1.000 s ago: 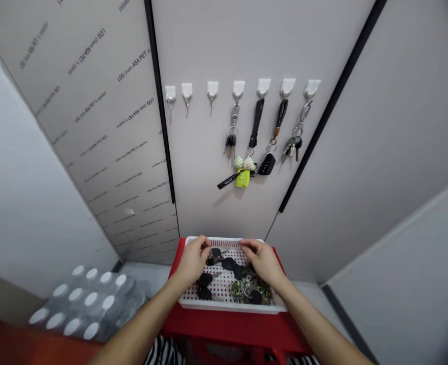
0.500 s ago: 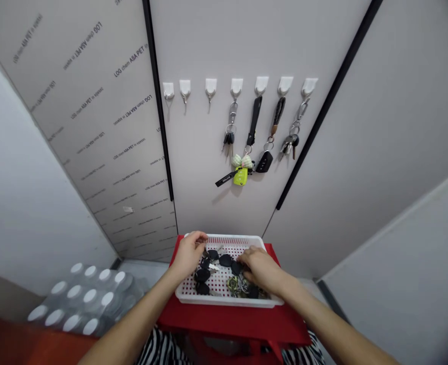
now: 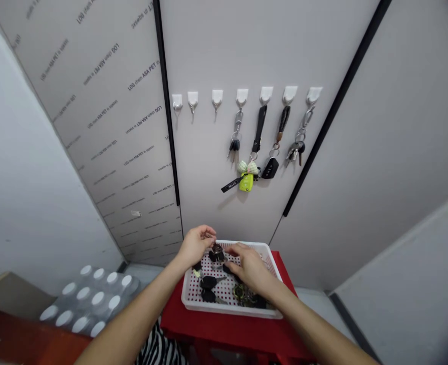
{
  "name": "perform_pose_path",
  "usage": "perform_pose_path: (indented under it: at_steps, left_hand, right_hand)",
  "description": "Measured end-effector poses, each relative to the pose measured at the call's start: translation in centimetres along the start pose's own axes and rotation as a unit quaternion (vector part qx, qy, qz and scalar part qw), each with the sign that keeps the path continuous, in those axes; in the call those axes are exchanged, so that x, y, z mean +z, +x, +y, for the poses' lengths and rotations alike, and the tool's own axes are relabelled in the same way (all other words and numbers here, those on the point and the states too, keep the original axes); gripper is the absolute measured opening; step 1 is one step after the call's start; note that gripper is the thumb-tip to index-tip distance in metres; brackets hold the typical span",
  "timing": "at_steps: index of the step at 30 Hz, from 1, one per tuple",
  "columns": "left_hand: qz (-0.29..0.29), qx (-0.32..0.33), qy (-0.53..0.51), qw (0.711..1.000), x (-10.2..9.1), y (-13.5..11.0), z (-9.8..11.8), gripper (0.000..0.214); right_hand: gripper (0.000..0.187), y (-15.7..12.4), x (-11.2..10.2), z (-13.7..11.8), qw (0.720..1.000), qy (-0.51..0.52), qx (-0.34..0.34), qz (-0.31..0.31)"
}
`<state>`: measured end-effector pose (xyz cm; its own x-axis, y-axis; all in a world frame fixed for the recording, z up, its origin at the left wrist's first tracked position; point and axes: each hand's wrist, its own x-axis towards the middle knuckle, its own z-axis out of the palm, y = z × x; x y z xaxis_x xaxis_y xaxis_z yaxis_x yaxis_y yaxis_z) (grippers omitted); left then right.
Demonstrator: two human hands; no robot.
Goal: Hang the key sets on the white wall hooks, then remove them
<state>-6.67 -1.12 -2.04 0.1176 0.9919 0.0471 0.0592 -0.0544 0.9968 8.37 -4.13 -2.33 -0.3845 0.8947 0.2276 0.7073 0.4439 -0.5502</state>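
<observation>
Left hand (image 3: 193, 248) at the far-left corner of a white perforated basket (image 3: 231, 310), thumb and fingertips drawn close together, apparently pinching a brownish key bunch (image 3: 217, 249); hard to tell whether fully clear of the basket's floor. Right hand (image 3: 252, 268) over the middle of the basket, thumb and forefinger moderately parted just beside the same bunch; other fingers mostly hidden, so no telling about contents of the palm. Closer to the near rim, two black-headed keys (image 3: 208, 282), plus a greenish-gold key ring (image 3: 238, 291) near the right wrist. Beneath the basket, a red surface (image 3: 224, 327). On the panel (image 3: 227, 50) above, a row of white hooks (image 3: 217, 96), with a lime-green key fob (image 3: 246, 183), a black car key fob (image 3: 270, 168) and two further bunches (image 3: 234, 145) hanging. Probably at the step of separating one bunch from loose keys; calling for a sure pinch and a gentle lift, without dragging neighbours along.
</observation>
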Motion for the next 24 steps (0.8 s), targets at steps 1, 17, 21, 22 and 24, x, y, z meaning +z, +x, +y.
perform_pose_path:
  at_steps: [1, 17, 21, 22, 24]
  left_hand:
    - [-0.003, -0.004, -0.015, 1.000, 0.1, 0.0, 0.2, 0.009]
    - [0.012, -0.031, -0.263, 0.964, 0.3, -0.2, 2.3, 0.020]
    - [-0.005, -0.025, -0.283, 0.959, 0.7, -0.2, 2.9, 0.021]
    - [-0.005, -0.022, -0.286, 0.958, 0.6, -0.2, 3.0, 0.020]
    - [0.000, -0.019, -0.285, 0.958, 0.3, -0.1, 3.1, 0.019]
  right_hand:
    - [0.024, 0.3, 0.2, -0.1, 1.000, 0.007, 0.010, 0.017]
    - [0.021, 1.4, 0.9, -0.1, 0.951, 0.308, 0.023, -0.015]
    - [0.017, 1.8, 0.3, -0.4, 0.958, 0.285, 0.019, 0.019]
    - [0.017, 2.0, 0.1, -0.4, 0.959, 0.279, 0.032, 0.034]
    - [0.019, 2.3, -0.2, -0.3, 0.958, 0.277, 0.056, 0.045]
